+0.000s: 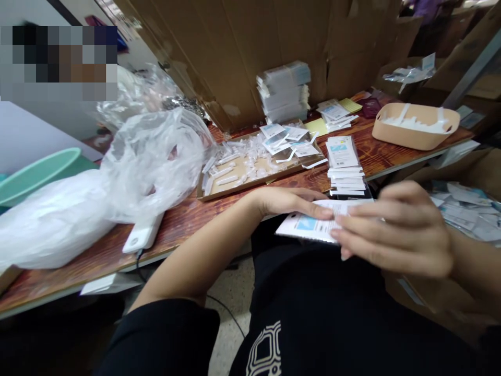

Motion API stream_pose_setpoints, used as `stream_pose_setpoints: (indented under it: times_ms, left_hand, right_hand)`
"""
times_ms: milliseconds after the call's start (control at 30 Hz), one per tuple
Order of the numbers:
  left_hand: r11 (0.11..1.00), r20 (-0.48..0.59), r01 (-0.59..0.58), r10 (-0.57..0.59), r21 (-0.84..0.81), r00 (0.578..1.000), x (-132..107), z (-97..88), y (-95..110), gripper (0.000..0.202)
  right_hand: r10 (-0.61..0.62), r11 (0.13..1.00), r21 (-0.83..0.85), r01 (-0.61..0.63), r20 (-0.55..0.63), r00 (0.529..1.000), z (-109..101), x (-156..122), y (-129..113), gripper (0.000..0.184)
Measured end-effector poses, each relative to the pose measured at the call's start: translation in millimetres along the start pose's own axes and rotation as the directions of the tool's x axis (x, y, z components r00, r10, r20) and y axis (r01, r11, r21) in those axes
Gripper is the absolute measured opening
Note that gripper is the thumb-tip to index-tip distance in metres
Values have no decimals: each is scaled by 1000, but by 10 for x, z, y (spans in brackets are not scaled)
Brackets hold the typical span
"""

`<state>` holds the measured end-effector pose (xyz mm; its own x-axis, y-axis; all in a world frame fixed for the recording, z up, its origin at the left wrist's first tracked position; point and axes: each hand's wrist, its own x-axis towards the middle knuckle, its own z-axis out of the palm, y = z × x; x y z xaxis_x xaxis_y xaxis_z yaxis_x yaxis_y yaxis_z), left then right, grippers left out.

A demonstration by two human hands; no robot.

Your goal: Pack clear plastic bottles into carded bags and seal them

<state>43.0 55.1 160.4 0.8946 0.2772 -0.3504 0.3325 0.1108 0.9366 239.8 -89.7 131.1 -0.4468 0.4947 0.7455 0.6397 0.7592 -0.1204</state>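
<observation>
In the head view, a flat packet, a white printed card with a blue picture in a clear plastic sleeve, is held low over my lap. My left hand grips it from the far side, with its thumb lying on the printed face. At the packet's right end is my right hand, blurred by motion, its fingers closed over that end. Just beyond, on the table, lies an overlapping row of similar packets. A shallow cardboard tray holds small clear plastic pieces, with several packets lying at its right end.
A tall stack of packets stands against the cardboard wall. A beige basket with white strips is at right, above a box of loose packets. Big plastic bags and a white device with a cable occupy the left.
</observation>
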Motion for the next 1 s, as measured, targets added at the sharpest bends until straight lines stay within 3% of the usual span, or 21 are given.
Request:
stream_pose_setpoints:
  times_ms: [67, 100, 167, 200, 233, 267, 300, 333, 400, 433, 500, 600, 667, 733, 800, 867, 900, 967, 1000]
  left_hand:
    - [997, 94, 59, -64, 53, 994, 87, -37, 17, 36]
    - [994, 104, 52, -61, 91, 993, 135, -56, 31, 34]
    - [983, 18, -17, 13, 185, 1000, 234, -75, 78, 30]
    - [969, -44, -44, 56, 243, 997, 288, -67, 109, 30]
    - [952, -102, -57, 92, 301, 991, 350, -40, 145, 30]
    - [933, -147, -58, 117, 355, 982, 422, 6, 182, 30]
    - [913, -175, -51, 132, 405, 976, 504, 71, 221, 30]
    - [891, -187, -43, 142, 451, 972, 595, 150, 260, 30]
    - [840, -198, -37, 170, 542, 965, 798, 330, 335, 29]
    - [812, -200, -46, 198, 582, 959, 902, 416, 369, 29]
    - [770, -148, -112, 259, 628, 954, 1102, 556, 428, 29]
    - [755, 33, -310, 358, 577, 933, 1388, 677, 471, 20]
    - [732, 108, -417, 431, 539, 896, 1591, 749, 464, 13]
    - [690, 118, -481, 504, 541, 856, 1803, 871, 438, 5]
    - [625, 109, -531, 583, 572, 805, 1991, 1055, 415, 2]
    - [506, 106, -570, 681, 647, 725, 2120, 1263, 408, 3]
    - [419, 114, -578, 733, 700, 670, 2156, 1353, 409, 3]
    - [209, 170, -541, 806, 815, 568, 2167, 1460, 402, 12]
    - [110, 208, -496, 814, 861, 542, 2142, 1464, 384, 27]
  right_hand:
    - [-61, 969, -239, 60, 6, 998, 9, -182, -104, 31]
    - [-140, 937, -315, 149, 50, 989, 5, -261, -104, 30]
    - [-264, 873, -390, 294, 128, 956, -43, -367, -8, 22]
    - [-264, 864, -412, 288, 116, 958, -88, -393, 68, 30]
    - [-201, 882, -422, 210, 66, 977, -145, -405, 149, 41]
    - [-71, 912, -405, 57, -19, 997, -209, -409, 226, 49]
    - [103, 930, -341, -135, -110, 989, -275, -412, 292, 52]
    - [275, 923, -232, -307, -162, 948, -339, -418, 346, 47]
    - [520, 851, 12, -525, -151, 840, -457, -459, 417, 24]
    - [585, 811, 100, -576, -136, 800, -514, -498, 440, 15]
    - [634, 773, 161, -613, -182, 752, -627, -613, 468, 14]
    - [654, 747, 156, -646, -342, 674, -806, -836, 487, 12]
    - [698, 707, 175, -686, -333, 634, -930, -982, 488, 16]
    - [738, 668, 182, -721, -284, 612, -1053, -1114, 467, 21]
    - [715, 680, 104, -726, -315, 625, -1165, -1250, 414, 18]
    - [597, 699, -126, -704, -438, 672, -1242, -1429, 341, 4]
    - [490, 685, -292, -668, -493, 719, -1257, -1543, 312, 5]
    - [292, 567, -604, -560, -488, 822, -1224, -1816, 299, 28]
    - [224, 546, -663, -513, -475, 851, -1176, -1960, 322, 31]
